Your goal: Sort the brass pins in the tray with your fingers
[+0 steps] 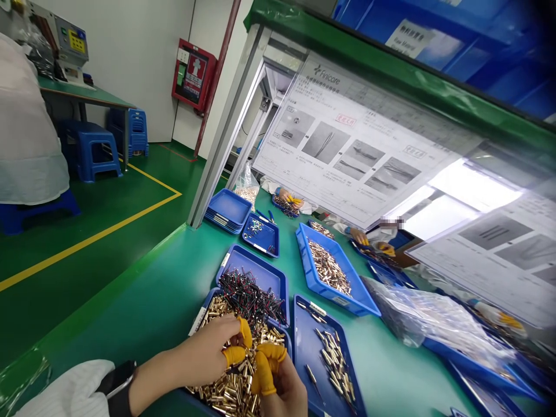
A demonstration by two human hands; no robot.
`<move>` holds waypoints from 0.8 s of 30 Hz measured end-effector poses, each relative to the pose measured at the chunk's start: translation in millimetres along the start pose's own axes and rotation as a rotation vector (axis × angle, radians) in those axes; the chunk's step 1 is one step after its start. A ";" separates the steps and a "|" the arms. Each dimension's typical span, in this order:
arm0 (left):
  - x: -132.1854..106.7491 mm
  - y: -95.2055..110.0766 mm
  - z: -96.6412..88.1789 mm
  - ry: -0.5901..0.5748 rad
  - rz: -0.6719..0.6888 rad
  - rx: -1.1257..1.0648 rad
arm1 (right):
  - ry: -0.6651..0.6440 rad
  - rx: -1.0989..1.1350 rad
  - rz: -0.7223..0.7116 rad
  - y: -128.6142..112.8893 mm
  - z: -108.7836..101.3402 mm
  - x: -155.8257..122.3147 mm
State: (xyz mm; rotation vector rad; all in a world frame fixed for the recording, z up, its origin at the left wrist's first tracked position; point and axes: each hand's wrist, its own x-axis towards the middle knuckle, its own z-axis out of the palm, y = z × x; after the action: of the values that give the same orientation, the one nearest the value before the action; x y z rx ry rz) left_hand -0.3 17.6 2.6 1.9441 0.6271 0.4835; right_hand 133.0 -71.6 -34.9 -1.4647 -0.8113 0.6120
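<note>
My left hand [212,349], with yellow finger cots on its thumb and forefinger, hovers over a tray of small brass-coloured metal tubes [230,391]. Beside it, my right hand [284,385] has its yellow-covered fingertips pressed together. Both hands are closed in a pinch close to each other; whatever lies between the fingertips is too small or hidden to tell. Just behind them, a pile of thin black and red wires [249,295] lies in a blue tray [275,278]. On the right, another blue tray [304,330] holds loose metal tubes [334,365], some with dark wires attached.
A deeper blue bin [354,301] full of metal tubes stands farther back. Stacked blue trays [230,205] and a small tray of parts [260,231] sit near the metal post [230,127]. Instruction sheets [347,145] hang above. Other people's gloved hands [360,236] work across the table.
</note>
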 end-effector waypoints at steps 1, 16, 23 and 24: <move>0.3 0.5 0.5 0.011 0.000 -0.021 | 0.010 -0.013 -0.016 1.0 -0.4 0.2; 0.5 0.4 1.8 0.061 0.004 -0.033 | 0.007 -0.332 -0.232 12.6 -4.6 1.8; 0.0 2.9 1.3 0.066 -0.016 -0.011 | -0.147 -0.537 -0.358 16.0 -2.7 6.6; -0.1 2.4 1.9 0.059 -0.031 -0.010 | -0.162 -0.562 -0.365 18.0 -2.5 6.9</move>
State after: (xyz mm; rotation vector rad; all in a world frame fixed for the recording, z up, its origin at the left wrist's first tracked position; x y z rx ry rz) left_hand 1.3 15.3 4.0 1.9135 0.6897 0.5250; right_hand 141.2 -67.0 -52.0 -1.7177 -1.4213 0.2289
